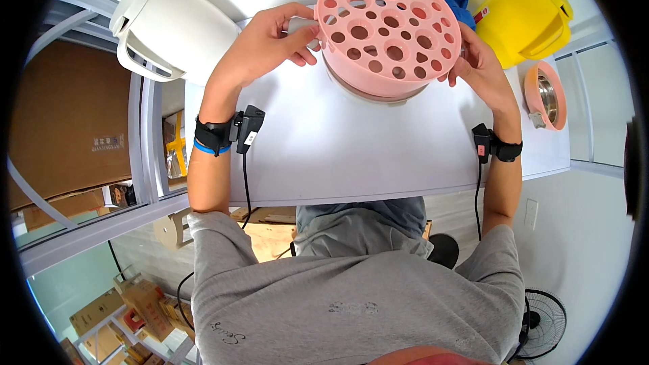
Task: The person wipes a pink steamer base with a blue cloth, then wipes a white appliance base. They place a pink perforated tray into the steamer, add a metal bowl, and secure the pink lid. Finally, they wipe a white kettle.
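At the frame's upper centre, your left grip (270,40) clasps the pink perforated tub (382,40) by its grey handle (297,25); whether your right grip (478,66) holds, I can't tell; uneven lifting could tip it.

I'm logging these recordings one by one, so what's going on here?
A person at a white table has a round, pink, holed container between the left hand, at a grey tab on its side, and the right hand, at the opposite side. A white jug is at the left, a yellow jug at the right.
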Action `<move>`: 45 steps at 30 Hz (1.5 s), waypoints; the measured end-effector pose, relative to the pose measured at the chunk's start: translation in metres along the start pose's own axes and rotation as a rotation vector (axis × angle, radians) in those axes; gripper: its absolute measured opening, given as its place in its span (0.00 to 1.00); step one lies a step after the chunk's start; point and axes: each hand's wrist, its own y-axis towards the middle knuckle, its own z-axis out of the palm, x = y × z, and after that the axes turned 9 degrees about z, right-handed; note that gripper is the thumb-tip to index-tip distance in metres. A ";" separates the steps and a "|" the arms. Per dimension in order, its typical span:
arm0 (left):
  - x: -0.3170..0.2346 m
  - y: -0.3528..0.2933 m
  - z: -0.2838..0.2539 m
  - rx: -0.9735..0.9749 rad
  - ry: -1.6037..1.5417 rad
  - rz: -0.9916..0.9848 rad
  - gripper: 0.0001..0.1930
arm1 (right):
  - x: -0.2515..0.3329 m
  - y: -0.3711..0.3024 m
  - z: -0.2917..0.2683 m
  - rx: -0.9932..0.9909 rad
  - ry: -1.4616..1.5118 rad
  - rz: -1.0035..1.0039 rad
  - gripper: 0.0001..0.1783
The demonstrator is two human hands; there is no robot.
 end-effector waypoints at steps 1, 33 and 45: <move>0.000 0.000 0.000 0.010 -0.001 0.005 0.16 | -0.003 0.001 0.001 -0.004 0.010 -0.030 0.39; 0.031 0.003 -0.009 0.123 0.068 0.054 0.17 | -0.017 0.006 -0.021 0.016 -0.130 0.115 0.23; 0.019 -0.010 -0.013 0.337 0.201 0.209 0.34 | -0.018 0.000 -0.002 0.067 -0.334 -0.013 0.68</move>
